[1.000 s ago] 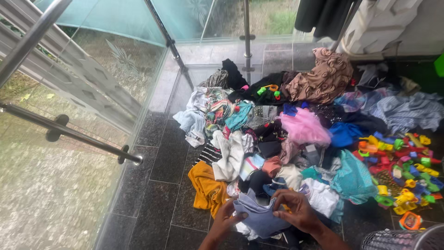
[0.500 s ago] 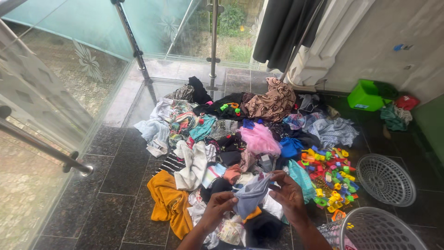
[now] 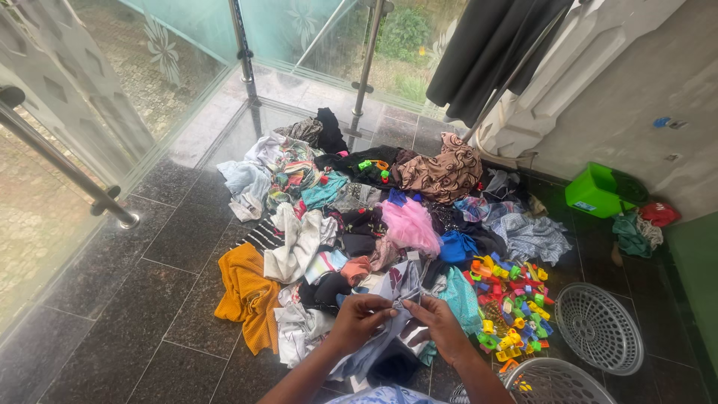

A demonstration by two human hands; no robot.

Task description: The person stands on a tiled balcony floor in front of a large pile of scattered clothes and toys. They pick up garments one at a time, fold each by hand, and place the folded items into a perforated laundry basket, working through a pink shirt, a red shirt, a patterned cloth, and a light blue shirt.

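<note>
Head view looks down on a dark polished stone tile floor [image 3: 149, 299], with the heaped pile of mixed clothes [image 3: 359, 217] in the middle as the marker for everything else. Left of the pile runs a steel handrail [image 3: 60, 161] in front of frosted glass panels [image 3: 187, 45]. At the pile's left edge lies a mustard-yellow knitted garment [image 3: 247, 295], with a white cloth [image 3: 295, 247] just beside it. At the pile's near edge the left hand [image 3: 357, 320] and the right hand [image 3: 440, 323] hold up a grey-blue cloth garment [image 3: 400, 299] between them; the fingers of both hands are pinched together on its top edge, and the rest of it hangs down toward the floor. Deeper in the pile sit a pink frilly garment [image 3: 410, 227] and a brown patterned cloth [image 3: 441, 170]. Right of the pile is a scatter of small bright plastic clothes pegs [image 3: 512, 299], and beyond them a round grey plastic mesh basket [image 3: 598, 325]. Far right of the pile, by the wall, stands a green plastic box [image 3: 594, 191] with a small pale rectangular label on its side. Behind the pile hangs a dark garment [image 3: 486, 52].
</note>
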